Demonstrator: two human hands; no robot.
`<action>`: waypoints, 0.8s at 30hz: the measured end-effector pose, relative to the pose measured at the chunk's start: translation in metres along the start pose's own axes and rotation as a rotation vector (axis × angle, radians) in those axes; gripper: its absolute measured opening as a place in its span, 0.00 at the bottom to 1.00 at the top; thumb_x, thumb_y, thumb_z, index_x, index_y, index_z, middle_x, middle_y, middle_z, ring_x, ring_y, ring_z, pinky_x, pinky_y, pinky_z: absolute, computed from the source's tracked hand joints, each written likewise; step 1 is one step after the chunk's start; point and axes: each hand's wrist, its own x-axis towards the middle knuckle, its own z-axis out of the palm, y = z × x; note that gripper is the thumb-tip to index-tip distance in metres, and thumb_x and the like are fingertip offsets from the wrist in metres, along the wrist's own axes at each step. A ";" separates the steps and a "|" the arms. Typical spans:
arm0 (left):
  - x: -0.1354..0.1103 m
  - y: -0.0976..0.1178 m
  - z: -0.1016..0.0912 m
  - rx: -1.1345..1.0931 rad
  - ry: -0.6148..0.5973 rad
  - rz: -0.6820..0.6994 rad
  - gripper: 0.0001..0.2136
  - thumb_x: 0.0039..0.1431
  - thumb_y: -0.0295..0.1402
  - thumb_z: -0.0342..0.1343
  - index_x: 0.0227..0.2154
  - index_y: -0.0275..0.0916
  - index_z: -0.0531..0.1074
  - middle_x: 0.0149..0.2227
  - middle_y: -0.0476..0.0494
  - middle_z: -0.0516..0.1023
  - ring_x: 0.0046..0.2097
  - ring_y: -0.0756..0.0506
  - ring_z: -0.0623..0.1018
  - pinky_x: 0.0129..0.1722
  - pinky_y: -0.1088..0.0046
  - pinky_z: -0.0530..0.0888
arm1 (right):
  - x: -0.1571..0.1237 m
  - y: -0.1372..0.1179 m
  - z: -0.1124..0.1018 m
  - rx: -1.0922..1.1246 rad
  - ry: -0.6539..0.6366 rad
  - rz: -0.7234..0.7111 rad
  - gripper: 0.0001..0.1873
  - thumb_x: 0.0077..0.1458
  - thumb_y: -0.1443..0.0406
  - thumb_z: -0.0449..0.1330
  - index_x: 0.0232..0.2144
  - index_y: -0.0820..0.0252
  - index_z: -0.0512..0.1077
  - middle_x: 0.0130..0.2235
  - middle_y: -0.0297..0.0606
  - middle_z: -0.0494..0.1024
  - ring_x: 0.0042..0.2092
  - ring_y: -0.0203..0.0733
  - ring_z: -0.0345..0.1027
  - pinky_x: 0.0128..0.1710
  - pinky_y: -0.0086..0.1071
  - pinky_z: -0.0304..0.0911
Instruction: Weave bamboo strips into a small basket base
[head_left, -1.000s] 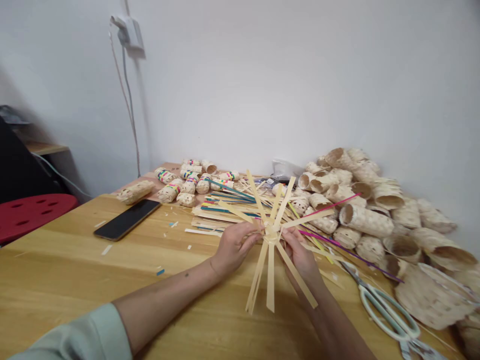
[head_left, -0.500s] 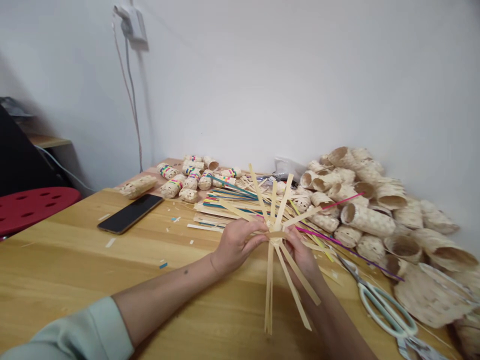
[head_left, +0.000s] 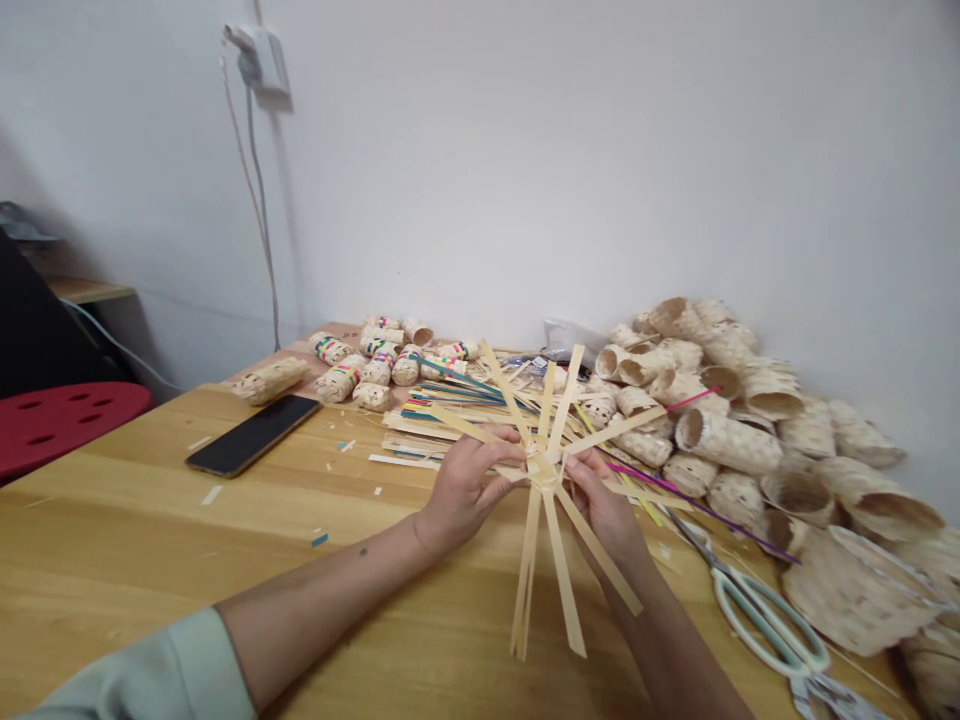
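So far only the very centre of the work looks done: a star of flat bamboo strips (head_left: 546,470) is held over the table (head_left: 112,530), its strips crossed into a small woven hub while every arm sticks out loose, with no wall or side begun. The left hand (head_left: 465,490) and right hand (head_left: 604,505) grip it from either side of the hub. The left fingers (head_left: 504,468) are pressed together, pinching the strips close to the crossing, and the right fingers (head_left: 586,475) close on the strips from the other side, partly hidden behind them. Beyond the hands lies a spread of loose strips (head_left: 450,425), some dyed in bright colours, apparently material yet to be used. Further back sit small woven rolls (head_left: 377,370) banded in colour, and to the right rises a heap of woven tubes (head_left: 727,445) that appear finished. White-handled scissors (head_left: 718,600) lie near the right hand, and a phone (head_left: 251,435) lies well off to the left.
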 end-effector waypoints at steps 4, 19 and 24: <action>0.001 -0.003 0.001 -0.054 0.009 0.014 0.06 0.55 0.32 0.57 0.36 0.39 0.74 0.41 0.39 0.77 0.46 0.45 0.76 0.44 0.66 0.73 | -0.002 -0.002 0.001 -0.002 -0.010 0.011 0.12 0.44 0.59 0.67 0.29 0.55 0.69 0.29 0.31 0.78 0.31 0.41 0.73 0.30 0.32 0.67; -0.004 -0.006 0.001 -0.073 -0.065 0.017 0.09 0.54 0.33 0.59 0.38 0.40 0.77 0.34 0.42 0.81 0.33 0.48 0.79 0.32 0.74 0.75 | -0.006 -0.007 0.006 -0.036 -0.036 0.052 0.14 0.42 0.57 0.67 0.27 0.57 0.68 0.28 0.32 0.78 0.29 0.39 0.72 0.29 0.31 0.66; -0.002 -0.010 0.001 0.012 -0.095 0.080 0.08 0.55 0.34 0.58 0.36 0.39 0.78 0.33 0.42 0.81 0.39 0.46 0.79 0.36 0.73 0.75 | -0.005 -0.009 0.006 -0.024 -0.051 0.101 0.15 0.41 0.58 0.67 0.31 0.57 0.69 0.29 0.32 0.78 0.30 0.41 0.73 0.30 0.32 0.66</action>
